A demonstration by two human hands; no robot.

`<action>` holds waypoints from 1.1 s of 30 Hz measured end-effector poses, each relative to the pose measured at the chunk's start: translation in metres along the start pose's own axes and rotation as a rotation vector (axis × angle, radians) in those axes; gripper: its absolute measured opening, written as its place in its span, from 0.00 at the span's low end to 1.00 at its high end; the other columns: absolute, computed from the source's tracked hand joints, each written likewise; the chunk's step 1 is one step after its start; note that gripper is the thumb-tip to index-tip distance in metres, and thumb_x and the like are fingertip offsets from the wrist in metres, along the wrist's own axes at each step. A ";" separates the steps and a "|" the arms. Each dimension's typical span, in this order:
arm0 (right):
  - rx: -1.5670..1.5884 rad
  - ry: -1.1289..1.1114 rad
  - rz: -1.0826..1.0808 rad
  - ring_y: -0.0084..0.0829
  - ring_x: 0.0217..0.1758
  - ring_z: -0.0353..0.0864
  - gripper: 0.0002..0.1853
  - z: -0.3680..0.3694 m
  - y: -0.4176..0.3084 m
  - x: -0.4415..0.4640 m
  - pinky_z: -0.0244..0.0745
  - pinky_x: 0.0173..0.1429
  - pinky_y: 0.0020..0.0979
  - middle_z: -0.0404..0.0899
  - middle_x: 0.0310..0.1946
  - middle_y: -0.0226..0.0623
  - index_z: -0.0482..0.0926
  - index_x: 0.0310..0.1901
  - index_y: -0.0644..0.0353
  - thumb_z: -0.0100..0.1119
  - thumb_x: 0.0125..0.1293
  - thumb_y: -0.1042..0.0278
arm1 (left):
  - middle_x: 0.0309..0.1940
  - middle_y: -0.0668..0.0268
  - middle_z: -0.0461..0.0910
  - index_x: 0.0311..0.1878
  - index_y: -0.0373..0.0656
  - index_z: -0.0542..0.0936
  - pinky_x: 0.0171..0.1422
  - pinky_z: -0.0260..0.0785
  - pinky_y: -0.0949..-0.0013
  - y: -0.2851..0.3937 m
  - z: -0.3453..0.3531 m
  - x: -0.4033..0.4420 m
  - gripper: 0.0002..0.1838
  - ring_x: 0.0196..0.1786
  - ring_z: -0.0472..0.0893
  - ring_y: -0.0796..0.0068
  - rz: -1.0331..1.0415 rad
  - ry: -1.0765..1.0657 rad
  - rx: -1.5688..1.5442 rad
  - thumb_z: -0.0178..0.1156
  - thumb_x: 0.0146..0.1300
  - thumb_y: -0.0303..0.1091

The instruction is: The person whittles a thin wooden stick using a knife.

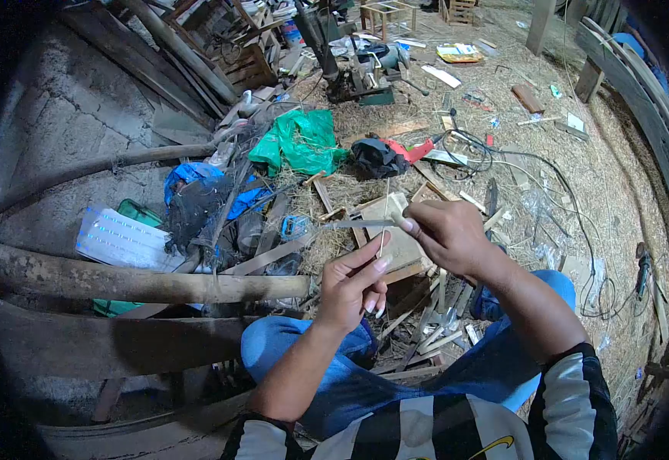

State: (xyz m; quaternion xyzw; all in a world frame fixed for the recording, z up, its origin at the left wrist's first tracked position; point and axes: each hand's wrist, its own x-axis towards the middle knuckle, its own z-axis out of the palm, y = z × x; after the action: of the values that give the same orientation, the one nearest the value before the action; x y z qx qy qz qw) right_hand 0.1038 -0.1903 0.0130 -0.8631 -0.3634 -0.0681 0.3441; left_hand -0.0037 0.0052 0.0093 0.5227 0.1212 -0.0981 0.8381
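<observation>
My left hand pinches a thin, pale wooden stick between thumb and fingertips, and the stick points upward. My right hand is closed round a knife, whose narrow blade extends to the left. The blade crosses the stick just above my left fingertips; whether the edge presses into it I cannot tell. Much of the knife's handle is hidden in my right fist. Below both hands is a pale wooden block or box-like piece, partly covered by them.
Wood scraps lie between my knees. Ahead are a green plastic bag, a black bag and a red power tool with a cord. A bamboo pole runs along the left, and a plank rail stands right.
</observation>
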 end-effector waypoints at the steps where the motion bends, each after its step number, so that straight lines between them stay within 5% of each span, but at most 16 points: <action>1: 0.001 0.001 0.001 0.49 0.30 0.81 0.14 -0.001 0.003 0.003 0.71 0.32 0.45 0.79 0.26 0.43 0.81 0.40 0.55 0.56 0.75 0.53 | 0.20 0.67 0.79 0.67 0.39 0.78 0.19 0.69 0.75 -0.001 -0.001 0.000 0.22 0.13 0.68 0.85 0.013 -0.011 -0.004 0.62 0.70 0.28; 4: -0.128 0.059 0.097 0.50 0.28 0.81 0.18 -0.006 0.022 0.012 0.71 0.29 0.47 0.79 0.23 0.43 0.80 0.35 0.53 0.52 0.76 0.47 | 0.20 0.67 0.79 0.66 0.39 0.78 0.19 0.69 0.75 -0.002 -0.002 0.000 0.22 0.13 0.67 0.85 0.036 -0.029 -0.003 0.62 0.70 0.28; 19: -0.120 -0.021 0.014 0.49 0.29 0.80 0.14 -0.001 0.018 0.008 0.70 0.31 0.47 0.78 0.25 0.40 0.80 0.38 0.52 0.55 0.75 0.52 | 0.21 0.66 0.79 0.65 0.39 0.80 0.18 0.68 0.74 -0.006 -0.005 0.006 0.21 0.13 0.67 0.84 0.074 0.013 0.017 0.62 0.70 0.26; 25: -0.218 0.023 0.290 0.52 0.31 0.81 0.16 -0.012 0.046 0.020 0.70 0.32 0.49 0.80 0.26 0.44 0.81 0.40 0.51 0.52 0.75 0.49 | 0.21 0.66 0.79 0.65 0.39 0.80 0.18 0.68 0.74 -0.001 -0.005 -0.001 0.20 0.12 0.66 0.84 0.043 -0.025 0.008 0.61 0.70 0.27; 27: -0.263 0.015 0.328 0.50 0.32 0.83 0.22 -0.014 0.043 0.021 0.75 0.35 0.51 0.82 0.26 0.43 0.83 0.40 0.49 0.47 0.77 0.41 | 0.21 0.66 0.79 0.65 0.39 0.80 0.18 0.68 0.75 0.000 -0.005 -0.002 0.20 0.12 0.66 0.84 0.045 -0.026 0.023 0.61 0.71 0.27; 29: -0.069 0.106 0.350 0.51 0.31 0.83 0.22 -0.018 0.030 0.018 0.74 0.35 0.50 0.81 0.25 0.43 0.83 0.39 0.51 0.48 0.77 0.42 | 0.21 0.66 0.79 0.67 0.40 0.78 0.19 0.68 0.75 0.003 -0.005 -0.002 0.21 0.13 0.67 0.84 0.022 -0.016 0.008 0.61 0.71 0.27; 31: -0.018 0.117 0.308 0.50 0.31 0.83 0.20 -0.009 0.021 0.010 0.74 0.33 0.48 0.80 0.24 0.42 0.81 0.39 0.52 0.50 0.77 0.45 | 0.21 0.67 0.79 0.68 0.40 0.77 0.19 0.69 0.75 0.004 -0.005 -0.002 0.22 0.13 0.67 0.84 0.016 -0.021 -0.007 0.61 0.71 0.27; 33: 0.029 0.105 0.010 0.48 0.30 0.83 0.16 0.002 0.012 0.003 0.73 0.32 0.47 0.80 0.24 0.40 0.79 0.38 0.53 0.53 0.75 0.49 | 0.22 0.67 0.79 0.69 0.40 0.76 0.20 0.69 0.75 0.003 -0.004 -0.001 0.23 0.13 0.67 0.83 0.007 -0.028 -0.021 0.61 0.71 0.27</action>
State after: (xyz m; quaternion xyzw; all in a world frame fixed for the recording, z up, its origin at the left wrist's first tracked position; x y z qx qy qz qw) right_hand 0.1138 -0.1931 0.0065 -0.8551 -0.3413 -0.1061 0.3756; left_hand -0.0045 0.0100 0.0106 0.5127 0.1086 -0.1013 0.8456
